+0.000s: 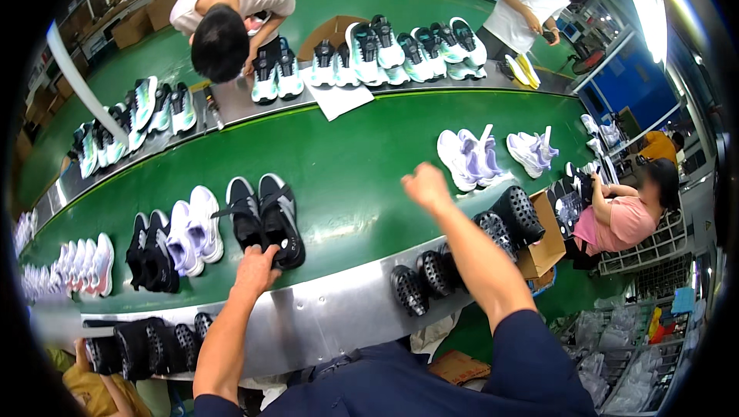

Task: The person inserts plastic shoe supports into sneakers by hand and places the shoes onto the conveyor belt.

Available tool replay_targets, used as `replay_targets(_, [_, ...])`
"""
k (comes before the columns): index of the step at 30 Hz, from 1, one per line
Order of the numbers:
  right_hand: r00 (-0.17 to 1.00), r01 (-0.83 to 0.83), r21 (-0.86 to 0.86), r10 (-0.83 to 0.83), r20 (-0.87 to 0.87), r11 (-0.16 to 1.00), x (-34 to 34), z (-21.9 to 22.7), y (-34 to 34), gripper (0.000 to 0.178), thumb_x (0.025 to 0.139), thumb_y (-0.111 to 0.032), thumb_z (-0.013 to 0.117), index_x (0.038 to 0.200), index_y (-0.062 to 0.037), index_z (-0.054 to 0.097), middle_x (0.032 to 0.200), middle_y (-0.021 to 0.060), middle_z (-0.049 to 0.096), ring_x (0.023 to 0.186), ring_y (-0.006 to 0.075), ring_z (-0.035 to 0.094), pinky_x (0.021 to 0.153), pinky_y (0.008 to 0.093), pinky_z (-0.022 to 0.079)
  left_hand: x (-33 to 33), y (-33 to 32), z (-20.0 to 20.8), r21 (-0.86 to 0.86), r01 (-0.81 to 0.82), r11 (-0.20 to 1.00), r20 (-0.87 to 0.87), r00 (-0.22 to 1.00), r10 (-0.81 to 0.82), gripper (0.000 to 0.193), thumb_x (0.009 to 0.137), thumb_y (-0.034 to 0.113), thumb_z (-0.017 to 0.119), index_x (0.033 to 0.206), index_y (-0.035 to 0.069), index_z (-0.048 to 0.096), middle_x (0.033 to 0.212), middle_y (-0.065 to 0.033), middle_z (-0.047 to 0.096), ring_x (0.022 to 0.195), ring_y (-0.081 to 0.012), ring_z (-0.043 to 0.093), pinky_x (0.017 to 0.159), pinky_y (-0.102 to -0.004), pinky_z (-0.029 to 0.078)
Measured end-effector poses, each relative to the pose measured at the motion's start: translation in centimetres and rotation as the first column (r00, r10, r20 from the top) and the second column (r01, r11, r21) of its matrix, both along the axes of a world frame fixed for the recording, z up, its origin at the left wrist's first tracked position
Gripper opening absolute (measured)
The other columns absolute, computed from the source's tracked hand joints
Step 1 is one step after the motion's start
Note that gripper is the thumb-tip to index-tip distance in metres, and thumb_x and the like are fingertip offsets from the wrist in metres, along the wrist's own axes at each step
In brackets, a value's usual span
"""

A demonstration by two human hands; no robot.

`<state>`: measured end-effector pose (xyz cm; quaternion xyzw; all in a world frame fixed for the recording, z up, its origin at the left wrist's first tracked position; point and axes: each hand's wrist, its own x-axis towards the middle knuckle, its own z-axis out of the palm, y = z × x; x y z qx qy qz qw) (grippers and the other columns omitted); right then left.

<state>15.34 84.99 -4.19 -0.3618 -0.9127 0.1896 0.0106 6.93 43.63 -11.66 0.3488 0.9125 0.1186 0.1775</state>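
My left hand [255,269] is closed on the heel of a black sneaker [245,213] with a grey toe. Its mate, another black sneaker [280,221], lies right beside it on the green conveyor belt [350,186]. Further right, my right hand [426,186] hovers over the belt with its fingers curled in; anything inside them is hidden. The nearest shoes beyond it are a white and lilac pair [468,159]. Left of the black pair stand white and lilac sneakers [194,231] and a dark black pair [151,251].
Black studded moulds [439,271] line the metal ledge [331,313] before me, beside a cardboard box [543,244]. A far bench carries white and teal sneakers [373,51]. One person [239,1] bends over it; another in pink [627,213] sits at the right.
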Motion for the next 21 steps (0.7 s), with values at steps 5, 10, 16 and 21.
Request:
replay_targets(5, [0.859, 0.424, 0.135, -0.444, 0.255, 0.896, 1.3, -2.7, 16.9, 0.046, 0.085, -0.032, 0.066, 0.121, -0.0046, 0.070, 0.127, 0.0200, 0.068, 0.121, 0.0367, 0.064, 0.101, 0.0424, 0.051, 2.6, -1.3, 4.9, 0.252, -0.151, 0.956, -0.082, 0.981, 0.177, 0.061, 0.078, 0.013, 0.081, 0.134, 0.010, 0.058, 0.133, -0.0244, 0.056, 0.120, -0.0411, 0.054, 0.100, -0.0464, 0.047])
replay_targets(10, [0.783, 0.543, 0.259, -0.593, 0.187, 0.799, 3.0, -6.7, 24.3, 0.050, 0.084, -0.040, 0.072, 0.114, 0.0000, 0.071, 0.123, 0.0217, 0.069, 0.116, 0.0389, 0.066, 0.097, 0.0461, 0.054, 10.1, -9.6, 1.9, 0.282, -0.500, 0.818, 0.146, 0.866, 0.479, 0.022, 0.082, 0.004, 0.073, 0.103, -0.001, 0.068, 0.088, -0.0184, 0.067, 0.080, -0.0357, 0.066, 0.073, -0.0424, 0.053])
replay_targets(16, [0.923, 0.259, 0.127, -0.284, 0.261, 0.958, 3.4, -10.1, 29.4, 0.040, 0.076, -0.022, 0.069, 0.108, 0.0035, 0.070, 0.113, 0.0279, 0.070, 0.109, 0.0399, 0.068, 0.094, 0.0457, 0.054, 16.9, -11.3, 2.5, -0.031, -0.586, 0.809, 0.288, 0.770, 0.569, 0.021, 0.094, 0.018, 0.067, 0.107, 0.003, 0.072, 0.105, -0.0177, 0.072, 0.099, -0.0366, 0.068, 0.089, -0.0435, 0.053])
replay_targets(21, [0.975, 0.088, 0.007, -0.088, 0.205, 0.996, -5.6, -5.0, 19.0, 0.036, 0.072, -0.023, 0.065, 0.092, 0.0053, 0.073, 0.096, 0.0262, 0.073, 0.091, 0.0380, 0.073, 0.080, 0.0457, 0.058, 14.3, -5.6, 2.9, 0.362, -0.404, 0.840, 0.202, 0.914, 0.353, 0.014, 0.083, 0.002, 0.072, 0.096, -0.001, 0.070, 0.082, -0.0170, 0.067, 0.073, -0.0330, 0.066, 0.068, -0.0389, 0.054])
